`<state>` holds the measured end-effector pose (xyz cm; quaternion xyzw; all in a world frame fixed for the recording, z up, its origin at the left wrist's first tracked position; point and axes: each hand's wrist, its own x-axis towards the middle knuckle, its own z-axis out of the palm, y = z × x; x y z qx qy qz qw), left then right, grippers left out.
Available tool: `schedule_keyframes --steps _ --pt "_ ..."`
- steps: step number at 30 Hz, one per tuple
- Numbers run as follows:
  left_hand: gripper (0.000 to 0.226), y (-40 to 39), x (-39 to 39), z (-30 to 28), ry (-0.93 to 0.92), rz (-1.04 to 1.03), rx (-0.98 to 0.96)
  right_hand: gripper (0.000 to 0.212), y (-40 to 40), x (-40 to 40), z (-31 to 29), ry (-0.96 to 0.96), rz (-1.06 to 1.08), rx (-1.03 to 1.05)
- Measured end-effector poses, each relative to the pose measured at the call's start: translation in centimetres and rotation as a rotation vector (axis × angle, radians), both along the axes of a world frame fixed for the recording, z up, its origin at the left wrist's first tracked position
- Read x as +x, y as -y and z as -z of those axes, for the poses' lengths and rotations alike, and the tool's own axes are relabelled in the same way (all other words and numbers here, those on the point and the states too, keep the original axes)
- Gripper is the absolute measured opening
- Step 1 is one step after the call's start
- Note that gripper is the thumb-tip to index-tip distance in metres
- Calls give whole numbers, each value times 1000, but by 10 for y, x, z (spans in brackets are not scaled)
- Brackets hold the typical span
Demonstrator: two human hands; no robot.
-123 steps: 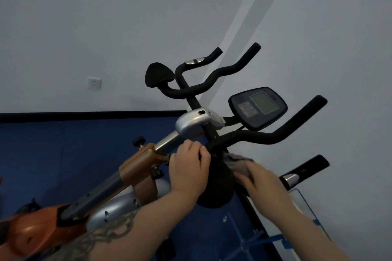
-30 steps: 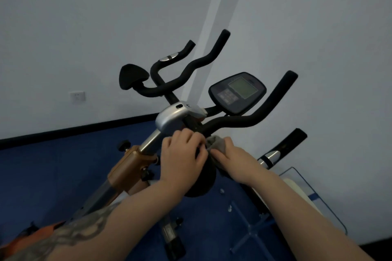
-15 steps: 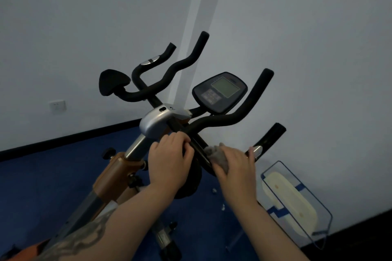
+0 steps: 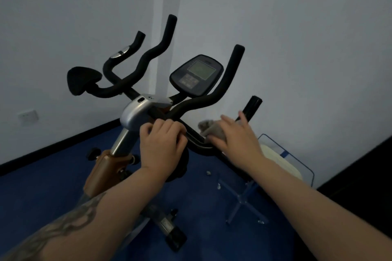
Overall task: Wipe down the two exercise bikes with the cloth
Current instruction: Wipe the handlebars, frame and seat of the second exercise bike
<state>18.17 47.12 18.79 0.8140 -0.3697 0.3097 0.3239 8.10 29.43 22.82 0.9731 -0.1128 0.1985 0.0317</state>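
Observation:
An exercise bike with black foam handlebars, a silver stem cover and an orange-brown frame stands in a white-walled corner. Its console faces me. My left hand grips the handlebar centre just below the silver cover. My right hand holds a grey cloth against the lower right handlebar tube, below its black end grip. Part of the cloth is hidden under my fingers. Only this one bike is in view.
A clear plastic bin with blue edging stands on a blue cross-shaped base at the right. The floor is blue carpet with a black skirting. A wall socket sits at the left.
My right hand has slid the cloth to the right and outward along the lower handlebar tube. My left hand keeps its grip at the centre. My view has tilted down slightly.

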Motion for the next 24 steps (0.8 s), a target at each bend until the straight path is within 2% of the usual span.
schedule_keyframes --steps 2,4,5,7,9,12,14,16,18,21,24 --pt "7 5 -1 -3 71 125 61 40 1 -2 -3 60 98 73" --pt "10 7 -1 -5 5 214 93 34 -20 -6 13 129 22 199" --pt "9 7 0 -6 -64 230 92 37 -31 -9 23 96 -29 217" --pt "7 6 1 -6 -160 230 80 46 -28 -12 24 30 -43 130" --pt "7 6 2 -6 -182 224 66 45 -6 -8 12 71 41 43" --pt "8 6 0 -5 -204 204 33 44 -8 -12 10 206 201 124" --pt "9 5 0 -5 -225 191 29 47 -26 -16 25 231 128 148" --pt "9 5 0 -5 -230 194 28 48 -25 -18 26 114 -20 27" --pt "10 6 0 -6 -222 195 22 49 -2 -13 10 124 60 -42" --pt "9 6 -1 -7 -239 183 30 50 17 -11 3 256 276 102" --pt "9 6 -1 -6 -236 177 31 49 1 -17 19 209 114 137"
